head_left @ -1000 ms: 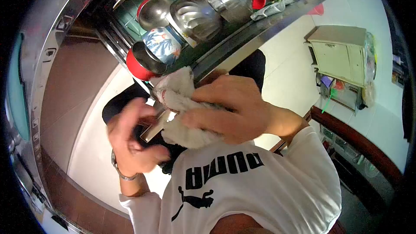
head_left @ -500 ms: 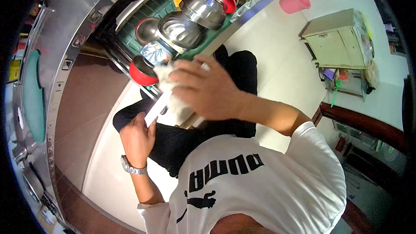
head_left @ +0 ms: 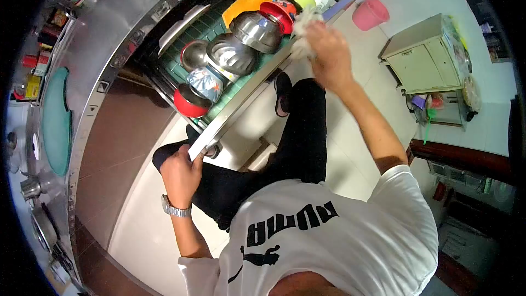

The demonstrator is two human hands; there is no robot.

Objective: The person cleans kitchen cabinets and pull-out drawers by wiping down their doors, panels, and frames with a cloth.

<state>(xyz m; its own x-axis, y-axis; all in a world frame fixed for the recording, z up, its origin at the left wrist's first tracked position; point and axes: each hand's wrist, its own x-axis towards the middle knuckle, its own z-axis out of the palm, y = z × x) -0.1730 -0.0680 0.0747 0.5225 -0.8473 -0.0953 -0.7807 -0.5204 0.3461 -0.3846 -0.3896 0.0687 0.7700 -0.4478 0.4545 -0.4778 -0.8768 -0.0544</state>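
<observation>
My right hand (head_left: 330,57) is closed around a whitish cloth (head_left: 304,34) and presses it on the top edge of a pulled-out drawer's front panel (head_left: 241,98), towards its far right end. The hand is slightly blurred. At the near left end of the same panel, my left hand (head_left: 181,175) grips the corner, thumb on the near side. Inside the drawer, a red bowl (head_left: 189,105), a patterned bowl (head_left: 205,84), metal bowls (head_left: 233,55) and a red dish (head_left: 278,16) sit on a green-lined wire rack. Several of them lie tilted.
A pink bucket (head_left: 370,13) stands on the floor beyond the drawer, near a pale green cabinet (head_left: 422,55). Along the left runs a steel counter (head_left: 118,0) with a teal board (head_left: 56,123). My knees are below the drawer front.
My right hand has slid with the cloth along the panel's edge, from near the left end to the far right. My left hand keeps its grip on the corner.
</observation>
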